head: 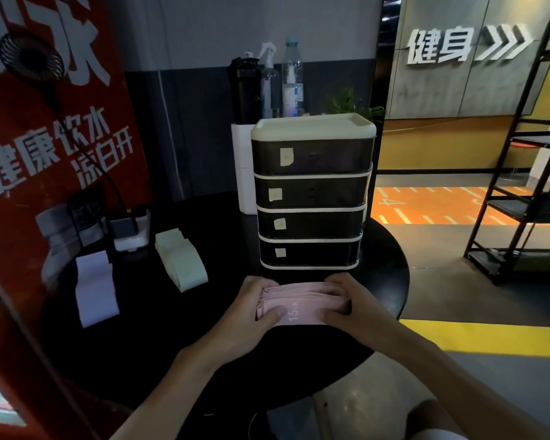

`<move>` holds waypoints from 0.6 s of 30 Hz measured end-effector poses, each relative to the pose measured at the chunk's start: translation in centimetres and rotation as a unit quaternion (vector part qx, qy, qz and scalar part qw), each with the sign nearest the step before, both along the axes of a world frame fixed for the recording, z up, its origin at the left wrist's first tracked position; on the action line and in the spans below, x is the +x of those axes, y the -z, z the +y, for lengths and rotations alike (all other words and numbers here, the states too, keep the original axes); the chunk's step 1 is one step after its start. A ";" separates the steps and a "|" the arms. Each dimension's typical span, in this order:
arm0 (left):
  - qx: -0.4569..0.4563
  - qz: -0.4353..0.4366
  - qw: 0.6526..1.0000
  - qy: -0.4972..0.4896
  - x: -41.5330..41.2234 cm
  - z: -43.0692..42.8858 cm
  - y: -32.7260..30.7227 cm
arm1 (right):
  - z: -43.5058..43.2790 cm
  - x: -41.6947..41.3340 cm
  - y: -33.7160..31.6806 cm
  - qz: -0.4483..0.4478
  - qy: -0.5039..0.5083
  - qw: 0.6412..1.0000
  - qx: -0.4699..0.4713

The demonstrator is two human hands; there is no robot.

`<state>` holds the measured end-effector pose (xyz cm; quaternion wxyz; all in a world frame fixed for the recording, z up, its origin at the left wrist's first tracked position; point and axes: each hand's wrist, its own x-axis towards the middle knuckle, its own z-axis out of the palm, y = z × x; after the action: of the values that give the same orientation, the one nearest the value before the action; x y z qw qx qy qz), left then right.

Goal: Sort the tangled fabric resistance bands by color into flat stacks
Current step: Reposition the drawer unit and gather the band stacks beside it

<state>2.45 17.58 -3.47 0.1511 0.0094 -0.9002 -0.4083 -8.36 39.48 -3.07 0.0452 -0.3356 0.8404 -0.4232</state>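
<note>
Both hands square up a stack of pink bands on a round black table.

The left hand (254,304) and right hand (346,301) clamp the two ends of the stack of pink bands (302,301). Fingers curl over the far edge and thumbs press on the top band, which is printed "15". The stack lies flat near the table's (172,344) front edge, just before a four-drawer storage unit (311,201) with paper labels. To the left, well apart, a stack of pale green bands (185,265) lies flat, and farther left a stack of pale lavender bands (96,290). Behind the drawers stand a black tumbler (245,90), a spray bottle (269,81) and a clear water bottle (292,81).
</note>
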 end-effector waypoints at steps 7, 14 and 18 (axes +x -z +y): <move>0.048 0.011 0.999 -0.015 1.2 -0.1 -0.4 | 0.5 0.0 0.3 -0.014 -0.009 1.000 -0.015; 0.031 0.019 0.999 -0.027 1.1 0.0 -0.1 | 0.3 0.3 -0.3 0.010 0.005 1.000 -0.002; 0.005 -0.046 0.999 -0.023 1.0 -0.6 0.7 | 0.5 0.4 0.0 0.038 -0.026 0.996 0.070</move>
<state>3.42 17.01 -4.16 0.1189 0.0499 -0.9036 -0.4085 -7.92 39.93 -3.03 0.0476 -0.3696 0.8598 -0.3491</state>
